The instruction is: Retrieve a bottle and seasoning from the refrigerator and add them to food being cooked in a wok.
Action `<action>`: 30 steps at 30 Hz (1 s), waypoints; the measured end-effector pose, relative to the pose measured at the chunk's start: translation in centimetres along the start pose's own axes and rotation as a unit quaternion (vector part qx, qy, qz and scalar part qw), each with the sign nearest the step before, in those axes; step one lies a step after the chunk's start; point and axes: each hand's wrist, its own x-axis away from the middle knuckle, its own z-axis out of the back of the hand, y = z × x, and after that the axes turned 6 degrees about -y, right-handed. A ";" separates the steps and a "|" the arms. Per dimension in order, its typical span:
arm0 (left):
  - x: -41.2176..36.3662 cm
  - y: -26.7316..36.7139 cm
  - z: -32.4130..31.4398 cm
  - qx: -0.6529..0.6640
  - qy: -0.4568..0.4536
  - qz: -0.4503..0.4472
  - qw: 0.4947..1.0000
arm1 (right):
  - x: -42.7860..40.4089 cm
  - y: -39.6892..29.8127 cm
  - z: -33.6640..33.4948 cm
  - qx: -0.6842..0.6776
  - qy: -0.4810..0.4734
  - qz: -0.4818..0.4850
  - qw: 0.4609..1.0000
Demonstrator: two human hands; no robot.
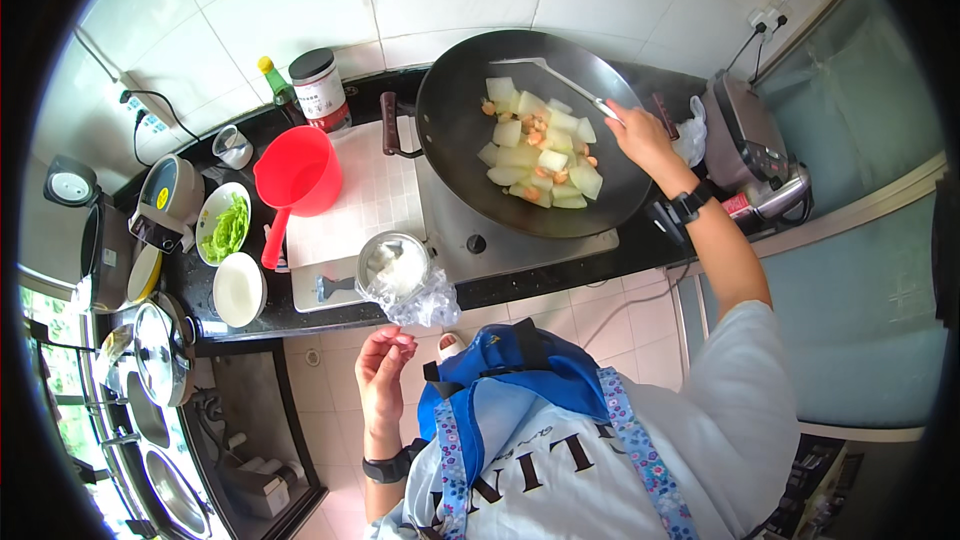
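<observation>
My right hand (639, 136) is closed on the pale handle of a metal spatula (566, 81), whose blade rests against the far inner wall of a large black wok (457, 180). In the wok lie pale translucent melon-like chunks (514, 156) mixed with small orange-pink pieces, perhaps shrimp (534, 136). My left hand (384, 364) is raised below the counter's front edge, its fingers curled and thumb near the fingertips; whether it holds something small cannot be told. Just beyond it, a metal bowl (393, 259) with white contents and a clear plastic bag (427, 304) stands at the counter's edge.
A red plastic ladle (300, 172), a bowl of chopped greens (227, 229), an empty white bowl (239, 290), a green bottle (281, 86) and a black-lidded jar (320, 90) stand left of the wok. A rice cooker (742, 127) is at right, a glass-lidded pot (161, 352) at lower left.
</observation>
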 end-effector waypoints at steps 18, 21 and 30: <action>-3.6 -0.9 -3.1 -0.009 -0.078 0.048 0.996 | 20.2 -0.4 15.1 0.036 -0.138 -0.048 0.989; -4.1 -0.9 -3.8 -0.014 -0.105 0.052 0.993 | 22.4 -1.1 15.6 0.061 -0.172 -0.098 0.978; -3.7 -0.6 -4.1 -0.032 -0.102 0.058 0.993 | 20.7 -0.6 6.5 0.031 -0.149 -0.012 0.988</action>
